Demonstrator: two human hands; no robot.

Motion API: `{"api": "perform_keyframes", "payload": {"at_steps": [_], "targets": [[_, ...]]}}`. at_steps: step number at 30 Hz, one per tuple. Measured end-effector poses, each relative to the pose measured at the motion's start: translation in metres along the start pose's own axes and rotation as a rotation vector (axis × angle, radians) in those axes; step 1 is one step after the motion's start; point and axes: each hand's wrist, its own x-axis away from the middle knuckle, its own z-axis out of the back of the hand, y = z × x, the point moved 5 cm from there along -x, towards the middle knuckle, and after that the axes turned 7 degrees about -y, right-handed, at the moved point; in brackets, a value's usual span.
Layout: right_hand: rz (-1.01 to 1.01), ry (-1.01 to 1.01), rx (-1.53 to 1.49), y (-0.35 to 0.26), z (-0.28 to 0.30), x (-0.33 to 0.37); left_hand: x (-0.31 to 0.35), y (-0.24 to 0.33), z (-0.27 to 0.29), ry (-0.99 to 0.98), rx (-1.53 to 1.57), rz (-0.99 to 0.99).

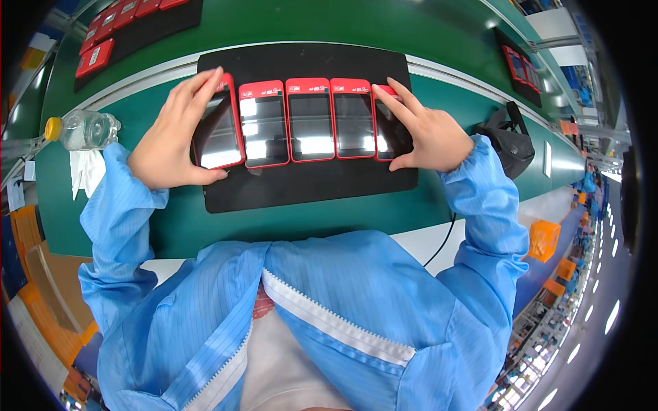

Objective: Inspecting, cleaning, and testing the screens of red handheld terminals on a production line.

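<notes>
Five red-framed handsets with dark glossy screens lie side by side in one row on a black mat (308, 188), which rests on the green worktop (439, 27). The left hand (175, 133) lies over the leftmost handset (218, 130), its fingers stretched along the outer edge and the thumb hooked under the near corner, so it grips this device from the side. The right hand (428, 133) holds the rightmost handset (389, 130) in the same way, fingers spread on the top and the thumb at the lower edge. The three middle handsets (310, 120) are touched by no hand and stand close edge to edge.

The risk seems to be in the squeezing: if both hands push inward unevenly, the row may buckle and one frame may climb over its neighbour, scratching a screen. The leftmost handset already looks a little tilted compared with the others. Fingertips on the glass may also leave marks.

Around the mat, a clear plastic bottle with a yellow cap (86, 129) lies on its side near the left sleeve, beside a white cloth (86, 171); it could roll. A black device with a cable (510, 140) sits just beyond the right wrist and limits room there. More red handsets on another black mat (110, 31) lie far at the upper left, well apart.
</notes>
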Motion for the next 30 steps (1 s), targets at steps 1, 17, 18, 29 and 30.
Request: {"api": "perform_keyframes", "payload": {"at_steps": [1, 17, 18, 29, 30], "targets": [[-0.013, -0.002, 0.026, -0.003, 0.002, 0.001, -0.003, 0.004, 0.002, 0.048, 0.027, -0.015], [0.132, 0.521, -0.228, -0.033, 0.014, -0.007, 0.011, 0.026, -0.045, 0.253, 1.033, 0.312], [-0.012, 0.576, -0.358, -0.026, 0.011, -0.003, 0.017, 0.031, -0.052, 0.225, 1.213, 0.362], [-0.362, 0.508, -0.765, -0.042, -0.043, -0.034, -0.032, 0.024, -0.065, 0.355, 1.065, 0.355], [-0.360, 0.532, -0.827, -0.038, -0.045, -0.031, -0.039, 0.025, -0.058, 0.251, 1.275, 0.284]]}}
